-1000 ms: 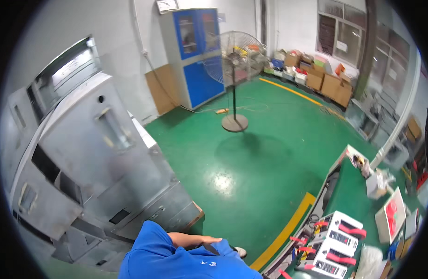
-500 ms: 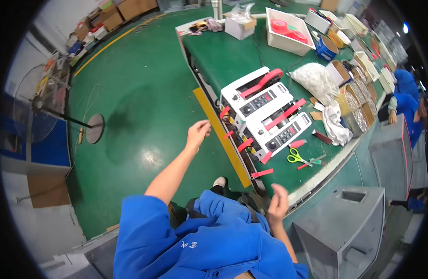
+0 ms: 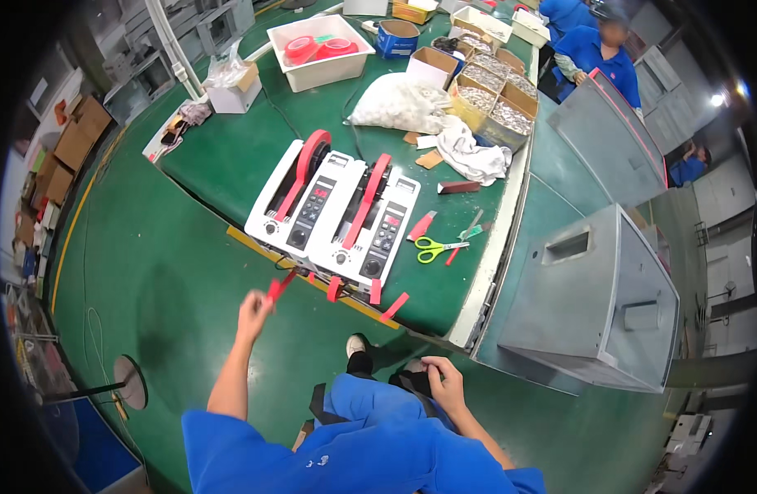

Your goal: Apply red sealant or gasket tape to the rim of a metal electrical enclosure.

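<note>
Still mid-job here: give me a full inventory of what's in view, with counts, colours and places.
Bench: 1, green, centre
Tape machines: 2, white, on bench, loaded with red tape
Red tape strips: several, red, near machines' front
Scissors: 1, yellow-green handles, right of machines
Tray: 1, white, far bench, holding red rolls
Sack: 1, white, behind machines
Cloth: 1, white, beside sack
Blue box: 1, blue, far bench
Metal cabinets: at least 2, grey, right
Co-workers: at least 2, blue tops, upper right
Brown cartons: several, brown, far left
Shoes: 2, whitish, below bench
Left hand: 1, bare, at a strip's end, grip unclear
Right hand: 1, bare, lower centre
</note>
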The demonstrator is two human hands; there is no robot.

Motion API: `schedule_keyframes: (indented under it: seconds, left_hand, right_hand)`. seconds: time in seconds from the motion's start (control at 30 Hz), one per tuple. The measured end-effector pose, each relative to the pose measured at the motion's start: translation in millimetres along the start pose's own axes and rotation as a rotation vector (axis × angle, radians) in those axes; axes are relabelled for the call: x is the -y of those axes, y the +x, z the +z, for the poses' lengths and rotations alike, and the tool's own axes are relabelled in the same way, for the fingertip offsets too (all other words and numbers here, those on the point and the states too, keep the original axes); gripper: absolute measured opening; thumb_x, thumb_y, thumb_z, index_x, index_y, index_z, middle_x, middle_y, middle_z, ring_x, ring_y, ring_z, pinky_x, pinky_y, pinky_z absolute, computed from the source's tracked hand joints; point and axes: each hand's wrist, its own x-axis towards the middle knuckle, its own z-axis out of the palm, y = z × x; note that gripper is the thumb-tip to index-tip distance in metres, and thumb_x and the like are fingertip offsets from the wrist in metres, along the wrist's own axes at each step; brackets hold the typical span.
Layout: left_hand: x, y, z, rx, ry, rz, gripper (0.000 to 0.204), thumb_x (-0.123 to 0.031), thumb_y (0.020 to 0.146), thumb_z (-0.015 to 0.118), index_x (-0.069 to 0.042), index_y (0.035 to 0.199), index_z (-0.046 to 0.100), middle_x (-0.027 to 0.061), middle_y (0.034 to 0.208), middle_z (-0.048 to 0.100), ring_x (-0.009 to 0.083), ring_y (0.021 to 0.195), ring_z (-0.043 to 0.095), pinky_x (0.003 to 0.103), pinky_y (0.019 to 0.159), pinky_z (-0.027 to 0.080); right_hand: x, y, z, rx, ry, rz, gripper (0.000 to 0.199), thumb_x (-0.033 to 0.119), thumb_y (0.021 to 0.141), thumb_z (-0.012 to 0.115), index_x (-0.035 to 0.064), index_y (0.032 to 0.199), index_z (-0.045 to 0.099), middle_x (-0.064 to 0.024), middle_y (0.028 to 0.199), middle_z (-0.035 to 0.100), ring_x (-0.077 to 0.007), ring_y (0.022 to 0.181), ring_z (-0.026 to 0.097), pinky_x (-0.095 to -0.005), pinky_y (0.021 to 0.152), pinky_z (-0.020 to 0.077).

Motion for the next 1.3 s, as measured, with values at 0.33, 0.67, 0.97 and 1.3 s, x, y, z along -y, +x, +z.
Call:
schedule_keyframes:
  seconds: [0.33, 0.67, 0.97, 1.3]
  left_hand:
    - [-149.9, -185.7, 98.8, 0.449, -0.115, 0.05, 0.009, -0.004, 0.08, 0.061, 0.0, 0.083, 0.053, 0.0045, 0.068, 0.059, 0.0079, 0.061, 0.056, 0.021, 0.054, 0.046]
    - [-223.5, -231.5, 206.4, 0.863, -0.087, 0.125, 0.02, -0.006, 0.079, 0.062, 0.0, 0.098, 0.062, 0.0043, 0.07, 0.062, 0.0067, 0.06, 0.056, 0.021, 0.053, 0.046]
    - [-297.1, -210.0, 263.8, 0.94, 0.168, 0.303, 0.01, -0.005, 0.08, 0.06, 0.001, 0.088, 0.063, 0.0025, 0.065, 0.06, 0.0064, 0.056, 0.053, 0.02, 0.052, 0.044]
    - [-401.6, -126.6, 318.0, 0.684, 0.378, 0.672, 0.006, 0.0, 0.079, 0.058, 0.004, 0.083, 0.06, 0.007, 0.065, 0.062, 0.0099, 0.058, 0.058, 0.02, 0.054, 0.044]
  right_hand:
    - [85.7, -9.1, 5.1, 0.407, -0.109, -0.629, 0.025, 0.02, 0.075, 0.062, 0.008, 0.097, 0.058, -0.0077, 0.093, 0.056, -0.0244, 0.086, 0.054, -0.0356, 0.072, 0.0442]
    - [51.4, -115.3, -216.8, -0.131, -0.373, -0.475, 0.008, 0.013, 0.074, 0.065, 0.0061, 0.078, 0.062, -0.0072, 0.076, 0.057, -0.0229, 0.069, 0.055, -0.0313, 0.062, 0.0464]
    - [13.8, -260.3, -452.7, -0.827, -0.035, -0.001, 0.011, 0.004, 0.078, 0.062, 0.0026, 0.088, 0.063, 0.0008, 0.075, 0.057, -0.0049, 0.062, 0.05, -0.0182, 0.055, 0.0402]
    - [-24.4, -256.8, -550.4, -0.958, 0.1, 0.004, 0.012, 0.005, 0.08, 0.06, 0.0008, 0.089, 0.054, -0.0023, 0.075, 0.056, -0.0071, 0.063, 0.053, -0.0201, 0.057, 0.044]
